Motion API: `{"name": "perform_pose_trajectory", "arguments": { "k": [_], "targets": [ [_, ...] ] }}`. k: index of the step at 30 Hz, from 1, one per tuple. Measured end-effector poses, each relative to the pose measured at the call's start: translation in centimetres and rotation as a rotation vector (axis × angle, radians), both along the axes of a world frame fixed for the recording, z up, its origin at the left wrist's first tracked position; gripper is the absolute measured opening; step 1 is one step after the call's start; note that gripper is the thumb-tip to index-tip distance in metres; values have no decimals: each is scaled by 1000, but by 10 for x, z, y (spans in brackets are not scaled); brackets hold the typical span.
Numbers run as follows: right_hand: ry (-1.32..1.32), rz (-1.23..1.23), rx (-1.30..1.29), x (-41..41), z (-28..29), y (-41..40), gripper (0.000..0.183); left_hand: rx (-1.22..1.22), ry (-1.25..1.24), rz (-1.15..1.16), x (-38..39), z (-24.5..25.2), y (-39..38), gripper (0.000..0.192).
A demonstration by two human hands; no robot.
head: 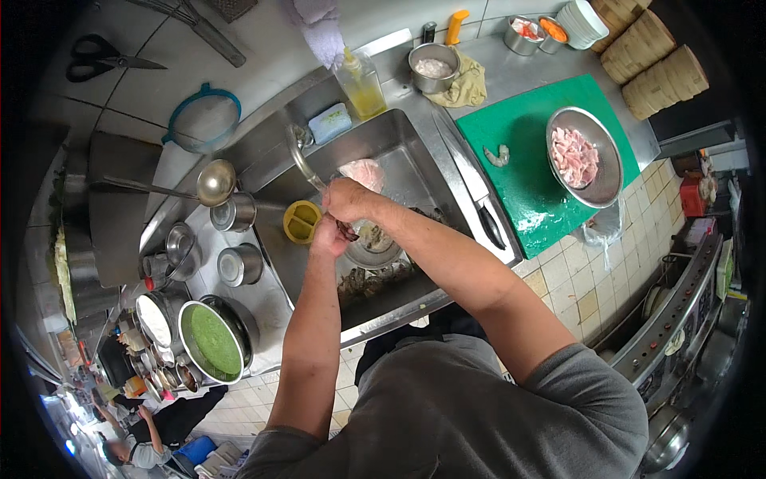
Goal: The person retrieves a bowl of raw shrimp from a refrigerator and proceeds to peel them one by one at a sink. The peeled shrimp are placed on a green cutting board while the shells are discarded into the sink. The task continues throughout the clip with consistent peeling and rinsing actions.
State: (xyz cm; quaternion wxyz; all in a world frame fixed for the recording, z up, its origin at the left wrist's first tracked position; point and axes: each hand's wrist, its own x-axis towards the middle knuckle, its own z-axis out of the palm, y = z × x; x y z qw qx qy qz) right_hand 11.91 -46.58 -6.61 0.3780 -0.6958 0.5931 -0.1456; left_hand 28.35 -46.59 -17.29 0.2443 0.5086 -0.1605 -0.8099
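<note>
Over the stainless-steel sink (413, 149), my two hands are together below the tip of the curved faucet (304, 161). My left hand (331, 237) is closed around a small dark thing (347, 230), possibly a shrimp, mostly hidden by the fingers. My right hand (347, 200) bends down against it; its fingertips are hidden. Just beneath them a metal bowl (377, 261) holds pale greyish pieces. Dark shrimp-like heads or shells (365, 284) lie along the sink's near side. A yellow divided container (301, 223) stands left of my hands, and a pink, bagged-looking lump (363, 172) lies beyond them.
At right, a green cutting board (526, 203) bears one shrimp (498, 157) and a metal colander (610, 179) of raw meat pieces. A knife (479, 197) lies beside the sink. Left are metal canisters (236, 265) and a pot of green liquid (212, 341). Another person (143, 449) is far lower left.
</note>
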Motion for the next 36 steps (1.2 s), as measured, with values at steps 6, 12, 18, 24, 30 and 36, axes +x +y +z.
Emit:
{"name": "perform_pose_trajectory", "arguments": {
  "k": [6,12,18,24,30,36],
  "targets": [
    [-284,-255,69,-8,8,15,31,-202,-208,-371,-4,26,-12,16],
    [-263,-277,-10,-25,-49,44,34,-381,-116,-620,-25,58,2,62],
    [-785,-434,387,-12,-84,99,26,-309,-46,-523,-2,53,61,113],
    [-681,-388,342,12,-96,135,25,-176,-43,-565,27,37,93,99],
    [-430,-645,208,40,-90,132,15,-286,-91,-568,26,39,96,92],
    [-775,-574,224,34,-114,132,21,-275,-103,-649,30,60,90,96]
  ]
}}
